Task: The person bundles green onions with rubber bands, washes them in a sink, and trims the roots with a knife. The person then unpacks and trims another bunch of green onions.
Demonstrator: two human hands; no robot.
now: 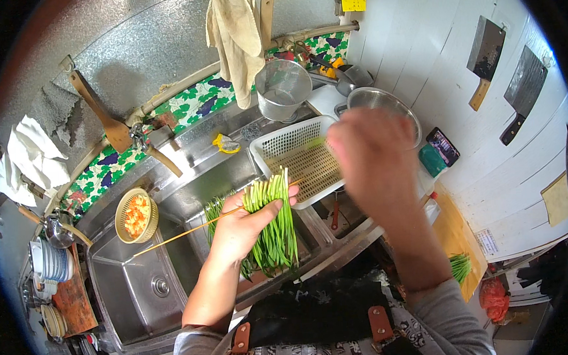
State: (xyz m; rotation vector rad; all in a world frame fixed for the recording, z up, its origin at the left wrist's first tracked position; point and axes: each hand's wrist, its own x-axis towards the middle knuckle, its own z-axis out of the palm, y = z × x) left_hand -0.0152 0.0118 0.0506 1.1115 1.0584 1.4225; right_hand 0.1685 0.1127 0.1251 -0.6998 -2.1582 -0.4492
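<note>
My left hand (248,223) grips a bunch of green garlic chives (270,231), pale cut ends up and leaves hanging down over the sink. A long thin wooden stick (190,231), perhaps a skewer, crosses the bunch at the level of the pale stems; its right tip shows past my fingers. Whether it pierces the stems or lies behind them cannot be made out. My right hand (374,153) is raised and blurred beside the right end of a white plastic basket (295,203). Its fingers look curled, but what they hold, if anything, is unclear. More chives (213,212) lie behind my left wrist.
At left, a colander of diced orange and pale food (136,216) perches by the steel sink (131,301). Behind the basket stand a wire strainer (284,88) and a steel bowl (388,102). Cleavers (487,48) hang at right, above a phone (442,147) and a cutting board (453,226).
</note>
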